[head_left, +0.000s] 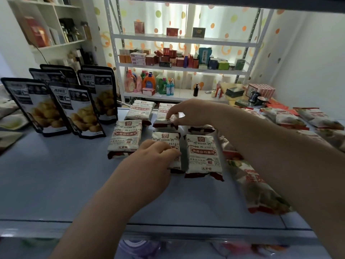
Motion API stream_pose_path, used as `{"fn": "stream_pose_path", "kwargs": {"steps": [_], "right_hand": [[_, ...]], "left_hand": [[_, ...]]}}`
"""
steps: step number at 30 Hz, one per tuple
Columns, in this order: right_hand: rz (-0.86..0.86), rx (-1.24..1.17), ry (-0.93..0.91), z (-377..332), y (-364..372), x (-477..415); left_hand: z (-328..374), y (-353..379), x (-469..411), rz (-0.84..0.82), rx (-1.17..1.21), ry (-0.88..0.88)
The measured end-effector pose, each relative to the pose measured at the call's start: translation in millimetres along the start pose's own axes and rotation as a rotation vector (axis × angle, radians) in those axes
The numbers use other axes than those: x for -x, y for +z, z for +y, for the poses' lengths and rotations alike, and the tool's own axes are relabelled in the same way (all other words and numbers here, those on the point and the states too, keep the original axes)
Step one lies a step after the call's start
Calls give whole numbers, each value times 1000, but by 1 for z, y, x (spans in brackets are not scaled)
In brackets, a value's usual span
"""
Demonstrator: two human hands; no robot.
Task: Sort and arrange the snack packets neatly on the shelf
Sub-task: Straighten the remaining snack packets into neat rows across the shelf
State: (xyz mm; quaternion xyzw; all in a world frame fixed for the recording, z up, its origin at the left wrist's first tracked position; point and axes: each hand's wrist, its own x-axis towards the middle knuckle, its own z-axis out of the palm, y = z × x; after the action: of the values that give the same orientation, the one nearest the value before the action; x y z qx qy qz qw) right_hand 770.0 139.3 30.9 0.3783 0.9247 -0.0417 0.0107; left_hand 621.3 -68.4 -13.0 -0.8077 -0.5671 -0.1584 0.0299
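White-and-red packets (127, 139) are counted at six on the shelf (56, 174), laid flat in three columns of two; the far right one is largely hidden beneath a wrist. Six black pouches (76, 109) printed with yellow food are stood upright in pairs at the far left. Red-and-green packets (261, 187) are strewn flat along the right side; their number cannot be told, since several are cut off or covered by an arm.

Pale blue-grey board is seen as the shelf surface, with a darker front edge near the camera. Beyond it, a white metal rack (183, 40) is stocked with small boxes and, on its lowest tier, coloured detergent bottles (149, 81). A dotted curtain (168, 15) is hung behind the rack, and white wall shelves (56, 25) are fixed at the far left.

The left hand (158, 156) is laid on the near middle packet (164, 137), its fingers bent over the packet's right part. The right hand (186, 113) is reached over to the far middle packet (166, 109), whose near end is pinched narrowly between fingertips (169, 115) and thumb.
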Motion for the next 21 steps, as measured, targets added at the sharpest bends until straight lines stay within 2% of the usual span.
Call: {"fn": "stream_pose_path", "kwargs": {"steps": [6,11,17,21], "right_hand": [[-7,32,-11,-7,-3,9],[78,-3,-44,-19,-24,43],[-196,6,-62,-37,-27,101],[-214,23,-68,-37,-15,119]], "left_hand": [[-2,0,5,28,11,1],[-1,1,4,55,5,-1],[3,2,-2,18,39,11],[5,4,-3,18,42,6]]}}
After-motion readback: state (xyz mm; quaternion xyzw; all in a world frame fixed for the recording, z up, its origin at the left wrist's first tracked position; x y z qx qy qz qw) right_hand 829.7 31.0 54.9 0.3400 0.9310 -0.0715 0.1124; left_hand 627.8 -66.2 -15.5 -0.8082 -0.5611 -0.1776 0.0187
